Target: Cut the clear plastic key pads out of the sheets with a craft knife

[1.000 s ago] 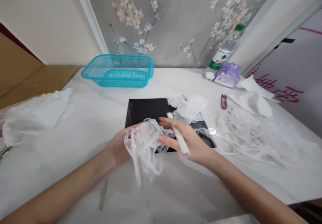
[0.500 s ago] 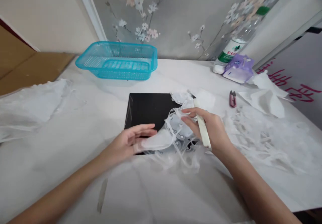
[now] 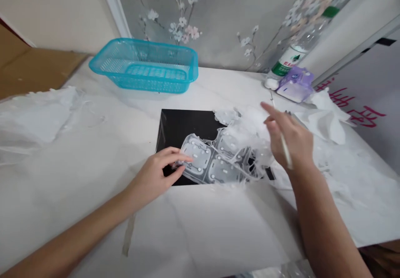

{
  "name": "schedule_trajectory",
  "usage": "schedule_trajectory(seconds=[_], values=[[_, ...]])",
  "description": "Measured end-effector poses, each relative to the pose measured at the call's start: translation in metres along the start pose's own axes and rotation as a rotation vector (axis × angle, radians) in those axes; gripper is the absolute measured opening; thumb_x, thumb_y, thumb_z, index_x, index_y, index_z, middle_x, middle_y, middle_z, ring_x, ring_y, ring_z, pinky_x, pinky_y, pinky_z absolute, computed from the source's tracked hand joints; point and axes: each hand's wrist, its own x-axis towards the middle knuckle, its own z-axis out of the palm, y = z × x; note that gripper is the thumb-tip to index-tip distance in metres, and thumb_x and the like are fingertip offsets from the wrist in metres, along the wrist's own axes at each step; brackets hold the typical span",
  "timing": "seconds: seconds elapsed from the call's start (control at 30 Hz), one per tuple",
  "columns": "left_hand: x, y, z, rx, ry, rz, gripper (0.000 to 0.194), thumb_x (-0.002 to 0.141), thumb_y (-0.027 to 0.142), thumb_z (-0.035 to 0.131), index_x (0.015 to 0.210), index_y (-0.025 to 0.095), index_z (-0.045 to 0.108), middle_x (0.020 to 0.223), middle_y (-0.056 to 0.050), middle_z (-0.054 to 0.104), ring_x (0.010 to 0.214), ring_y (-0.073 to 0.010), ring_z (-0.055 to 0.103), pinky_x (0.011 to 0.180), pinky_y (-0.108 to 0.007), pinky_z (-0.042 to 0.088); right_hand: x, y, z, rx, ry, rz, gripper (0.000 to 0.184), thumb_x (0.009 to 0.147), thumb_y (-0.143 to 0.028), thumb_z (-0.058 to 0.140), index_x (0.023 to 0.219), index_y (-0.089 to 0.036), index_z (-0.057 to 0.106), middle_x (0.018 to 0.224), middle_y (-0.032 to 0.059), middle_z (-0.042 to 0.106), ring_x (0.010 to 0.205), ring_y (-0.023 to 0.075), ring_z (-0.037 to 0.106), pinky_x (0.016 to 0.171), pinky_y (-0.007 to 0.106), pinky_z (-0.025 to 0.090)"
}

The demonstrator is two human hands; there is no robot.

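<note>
A translucent white moulded sheet [image 3: 196, 155] with rounded square panels lies on a black mat [image 3: 187, 122]. My left hand [image 3: 159, 167] grips its left edge between thumb and fingers. My right hand [image 3: 290, 138] is lifted to the right of the mat, smeared by motion. A slim white stick-like tool [image 3: 285, 151] with a thin tip is held in it, pointing away from me. Beneath and beside this hand, wispy white scraps [image 3: 250, 124] cover the right part of the sheet. A separate moulded piece [image 3: 225, 116] sits at the mat's far right corner.
A blue plastic basket [image 3: 150, 87] stands at the back. White sheer material [image 3: 40, 113] lies on the left. At the back right are a water bottle [image 3: 286, 61], a purple wipes pack [image 3: 295, 84] and crumpled white paper [image 3: 325, 124]. More white scraps [image 3: 353, 178] spread over the right side.
My right hand has moved right and away from the sheet with the tool. White strips that covered the panels have shifted right, baring them. My left hand has closed on the sheet's edge.
</note>
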Motion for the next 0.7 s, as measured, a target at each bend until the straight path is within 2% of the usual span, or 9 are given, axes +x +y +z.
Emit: schedule_trajectory(seconds=[0.07, 0.13, 0.17, 0.23, 0.3, 0.37, 0.5, 0.7], values=[[0.002, -0.003, -0.005, 0.201, 0.039, 0.09, 0.027, 0.085, 0.033, 0.054, 0.108, 0.026, 0.068, 0.115, -0.006, 0.061, 0.1, -0.021, 0.059, 0.09, -0.035, 0.047, -0.001, -0.009, -0.006, 0.151, 0.224, 0.071, 0.05, 0.098, -0.041, 0.026, 0.137, -0.019, 0.048, 0.093, 0.0129, 0.066, 0.09, 0.0268, 0.063, 0.077, 0.042, 0.05], [0.003, -0.007, -0.009, 0.369, 0.026, 0.165, 0.038, 0.086, 0.038, 0.053, 0.121, 0.026, 0.061, 0.134, -0.008, 0.052, 0.122, -0.0275, 0.048, 0.103, -0.044, 0.038, -0.006, -0.027, -0.011, 0.45, 0.347, 0.181, 0.048, 0.098, -0.04, 0.029, 0.135, -0.019, 0.051, 0.096, 0.013, 0.067, 0.09, 0.0254, 0.065, 0.077, 0.042, 0.053], [0.004, -0.009, -0.01, 0.429, -0.017, 0.19, 0.042, 0.089, 0.038, 0.049, 0.128, 0.026, 0.056, 0.143, -0.008, 0.044, 0.13, -0.029, 0.041, 0.106, -0.047, 0.032, -0.009, -0.038, -0.013, 0.625, 0.316, 0.239, 0.043, 0.097, -0.038, 0.033, 0.131, -0.021, 0.055, 0.098, 0.0116, 0.068, 0.088, 0.0236, 0.067, 0.073, 0.04, 0.056], [0.003, -0.012, -0.01, 0.506, -0.116, 0.217, 0.046, 0.094, 0.033, 0.038, 0.139, 0.028, 0.042, 0.153, -0.005, 0.028, 0.139, -0.0281, 0.028, 0.11, -0.051, 0.024, -0.017, -0.062, -0.016, 0.843, 0.105, 0.267, 0.031, 0.094, -0.034, 0.046, 0.117, -0.023, 0.065, 0.096, 0.0076, 0.071, 0.08, 0.02, 0.069, 0.066, 0.033, 0.058], [0.002, -0.013, -0.009, 0.555, -0.172, 0.218, 0.05, 0.096, 0.028, 0.03, 0.146, 0.027, 0.029, 0.155, -0.005, 0.023, 0.142, -0.0261, 0.022, 0.111, -0.052, 0.02, -0.025, -0.082, -0.016, 0.877, -0.124, 0.175, 0.02, 0.088, -0.028, 0.057, 0.102, -0.023, 0.071, 0.086, 0.0037, 0.073, 0.074, 0.0175, 0.07, 0.064, 0.028, 0.058], [0.001, -0.013, -0.008, 0.584, -0.174, 0.205, 0.053, 0.096, 0.028, 0.028, 0.148, 0.025, 0.022, 0.155, -0.006, 0.021, 0.143, -0.0254, 0.019, 0.111, -0.052, 0.019, -0.031, -0.095, -0.014, 0.853, -0.256, 0.027, 0.015, 0.085, -0.022, 0.061, 0.095, -0.021, 0.072, 0.078, 0.002, 0.074, 0.071, 0.0156, 0.07, 0.064, 0.025, 0.057], [0.0, -0.012, -0.007, 0.623, -0.168, 0.188, 0.053, 0.096, 0.031, 0.029, 0.149, 0.023, 0.021, 0.155, -0.006, 0.022, 0.144, -0.0249, 0.016, 0.111, -0.05, 0.02, -0.035, -0.1, -0.008, 0.864, -0.343, -0.236, 0.017, 0.086, -0.014, 0.057, 0.095, -0.015, 0.071, 0.075, 0.0037, 0.072, 0.062, 0.0118, 0.066, 0.059, 0.021, 0.052], [-0.001, -0.009, -0.008, 0.661, -0.163, 0.184, 0.053, 0.096, 0.029, 0.029, 0.148, 0.021, 0.023, 0.155, -0.006, 0.023, 0.143, -0.0251, 0.017, 0.11, -0.05, 0.024, -0.034, -0.094, 0.0, 0.831, -0.398, -0.374, 0.019, 0.088, -0.01, 0.053, 0.099, -0.013, 0.068, 0.072, 0.004, 0.068, 0.06, 0.0105, 0.062, 0.056, 0.019, 0.048]])
